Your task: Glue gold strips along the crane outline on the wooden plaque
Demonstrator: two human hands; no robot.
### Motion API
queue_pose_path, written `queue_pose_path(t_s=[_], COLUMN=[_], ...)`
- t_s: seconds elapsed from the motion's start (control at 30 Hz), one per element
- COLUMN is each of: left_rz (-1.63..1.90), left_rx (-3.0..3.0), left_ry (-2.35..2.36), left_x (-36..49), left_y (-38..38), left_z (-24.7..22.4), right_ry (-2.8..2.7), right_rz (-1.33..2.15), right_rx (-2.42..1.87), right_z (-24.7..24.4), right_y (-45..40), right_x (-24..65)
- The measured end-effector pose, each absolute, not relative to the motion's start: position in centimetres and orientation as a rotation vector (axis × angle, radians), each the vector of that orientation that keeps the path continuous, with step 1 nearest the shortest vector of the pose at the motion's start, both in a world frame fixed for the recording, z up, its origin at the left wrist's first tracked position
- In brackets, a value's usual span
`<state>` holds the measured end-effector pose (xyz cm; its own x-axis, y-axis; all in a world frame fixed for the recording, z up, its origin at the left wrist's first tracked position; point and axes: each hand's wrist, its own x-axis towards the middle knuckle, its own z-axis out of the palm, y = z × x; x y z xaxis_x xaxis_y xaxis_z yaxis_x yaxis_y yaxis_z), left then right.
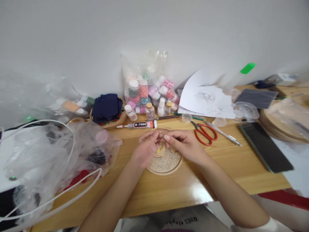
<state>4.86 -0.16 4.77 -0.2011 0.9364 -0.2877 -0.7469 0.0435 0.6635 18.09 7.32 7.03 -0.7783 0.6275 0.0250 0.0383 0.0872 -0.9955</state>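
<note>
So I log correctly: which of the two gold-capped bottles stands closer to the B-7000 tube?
The left gold-capped bottle, just behind the B-7000 tube; the other one stands right of the white bottle.

Round tan disc, dark-patterned, flat on table; small pinched item above, indistinct.

A plain pale-grey wall rises behind the wooden table — light brown, its grain showing — and a bright patch of reflected light gleams near the table's front edge.
</note>
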Motion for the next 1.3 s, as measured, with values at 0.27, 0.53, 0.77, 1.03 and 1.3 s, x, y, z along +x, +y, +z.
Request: queue_pose_path(t_s=[0.27, 0.53, 0.77, 1.03, 1.3], left_rz=[1.550, 1.546, 1.544, 1.543, 1.530], left_rx=[0.331, 0.309, 0.291, 0.311, 0.322], left_ry=[0.832, 0.845, 0.869, 0.877, 0.905], left_x=[5.0, 4.9, 4.9, 4.9, 4.7], left_y=[-0.1, -0.2, -0.1, -0.2, -0.3], left_z=[5.3, 4.9, 4.9, 4.3, 4.3], right_ry=[-1.928, -1.936, -1.928, -1.937, -1.967], right_rz=[1.732, 1.714, 1.718, 1.722, 1.702], right_rx=[-0.636, -0.649, -0.627, -0.639, -0.652], right_z=[7.0, 7.0, 6.9, 7.0, 6.8], right_y=[7.3, 7.4, 7.4, 7.3, 7.4], right_x=[18.1, 18.1, 18.0, 18.1, 18.1])
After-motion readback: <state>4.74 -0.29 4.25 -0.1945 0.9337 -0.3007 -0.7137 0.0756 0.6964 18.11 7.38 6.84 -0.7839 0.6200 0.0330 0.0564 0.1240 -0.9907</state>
